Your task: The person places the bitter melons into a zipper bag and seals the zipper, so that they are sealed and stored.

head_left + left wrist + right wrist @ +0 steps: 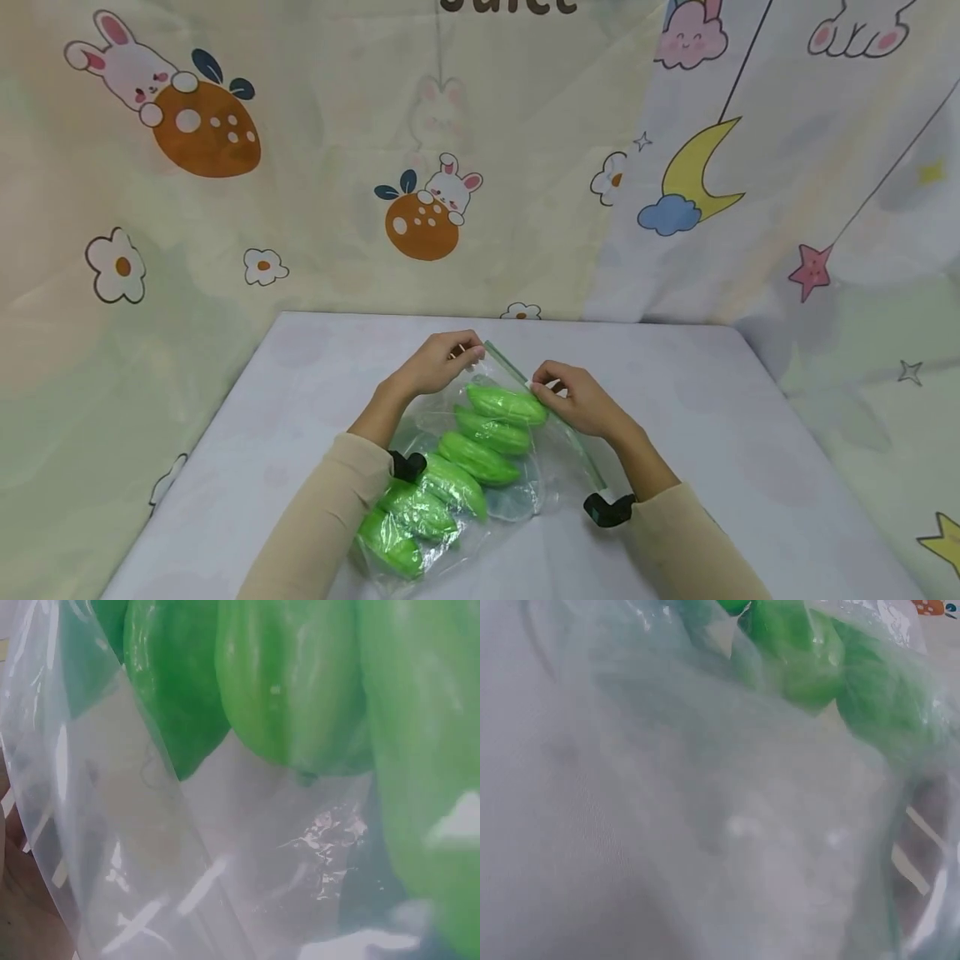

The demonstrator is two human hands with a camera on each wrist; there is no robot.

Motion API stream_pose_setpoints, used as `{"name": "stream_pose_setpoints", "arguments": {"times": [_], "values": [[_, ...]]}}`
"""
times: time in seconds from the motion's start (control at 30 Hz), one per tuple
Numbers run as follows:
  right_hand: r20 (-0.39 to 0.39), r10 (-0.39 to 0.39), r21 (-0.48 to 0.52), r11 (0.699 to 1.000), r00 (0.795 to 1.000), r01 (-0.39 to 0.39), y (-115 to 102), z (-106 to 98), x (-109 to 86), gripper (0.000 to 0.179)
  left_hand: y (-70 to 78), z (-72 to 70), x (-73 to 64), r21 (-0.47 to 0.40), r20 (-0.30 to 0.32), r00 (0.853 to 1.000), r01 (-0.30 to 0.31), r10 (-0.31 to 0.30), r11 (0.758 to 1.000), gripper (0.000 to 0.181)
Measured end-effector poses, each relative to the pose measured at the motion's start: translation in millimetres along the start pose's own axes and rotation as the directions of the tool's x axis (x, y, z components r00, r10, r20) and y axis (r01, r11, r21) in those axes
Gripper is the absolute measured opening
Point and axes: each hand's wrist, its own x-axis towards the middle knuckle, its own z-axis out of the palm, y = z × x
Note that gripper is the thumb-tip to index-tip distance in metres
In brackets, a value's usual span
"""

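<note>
A clear zip bag [551, 500] lies slanted on the table, with a pale green seal strip [510, 367] along its upper right edge. Inside it are several glossy green, elongated, ridged fruits [480, 458], lined up in a slanting row; their exact kind is unclear. At the strip's far end, my left hand [438, 362] pinches the bag's corner. My right hand [577, 400] pinches the strip partway along, thumb and finger together. Film and green fruits [292, 682] fill the left wrist view. The right wrist view shows blurred film with fruits [795, 660] behind.
A pale table [300, 467] carries the bag, and its far edge meets a hanging cloth [322, 217] printed with rabbits, flowers and a moon. Black wrist cameras [609, 510] sit by both sleeves, the left one close over the fruits.
</note>
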Motion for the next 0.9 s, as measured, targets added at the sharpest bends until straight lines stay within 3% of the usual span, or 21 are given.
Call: {"name": "stream_pose_setpoints", "arguments": {"times": [0.23,0.4,0.47,0.57,0.63,0.7,0.9], "values": [[0.054,0.021,-0.030,0.999,0.998,-0.019,0,-9,-12.8,0.007,-5.8,-4.9,1.6,0.044,-0.044,0.999,0.004,-0.002,0.999,0.025],[0.069,0.071,-0.083,0.994,0.995,-0.065,4,-17,-40.4,0.007,-11.0,-10.0,1.3,0.105,-0.102,0.995,0.005,0.006,0.995,0.021],[0.072,0.097,-0.097,0.991,0.993,-0.090,5,-22,-53.8,0.008,-14.3,-12.9,1.1,0.150,-0.164,0.986,0.011,0.014,0.989,0.022],[0.063,0.128,-0.106,0.987,0.990,-0.121,8,-30,-70.6,0.008,-17.6,-17.6,-1.6,0.234,-0.275,0.961,0.090,-0.023,0.968,0.021],[0.041,0.146,-0.108,0.984,0.989,-0.140,8,-36,-78.2,0.007,-18.6,-18.7,-2.9,0.271,-0.311,0.949,0.142,-0.052,0.952,0.022],[0.012,0.153,-0.106,0.983,0.988,-0.151,8,-41,-82.4,0.007,-18.0,-18.0,-2.5,0.297,-0.307,0.949,0.169,-0.073,0.940,0.024],[-0.016,0.137,-0.126,0.982,0.990,-0.138,9,-48,-82.8,0.012,-12.6,-12.5,1.3,0.328,-0.221,0.968,0.189,-0.120,0.925,0.035]]}}
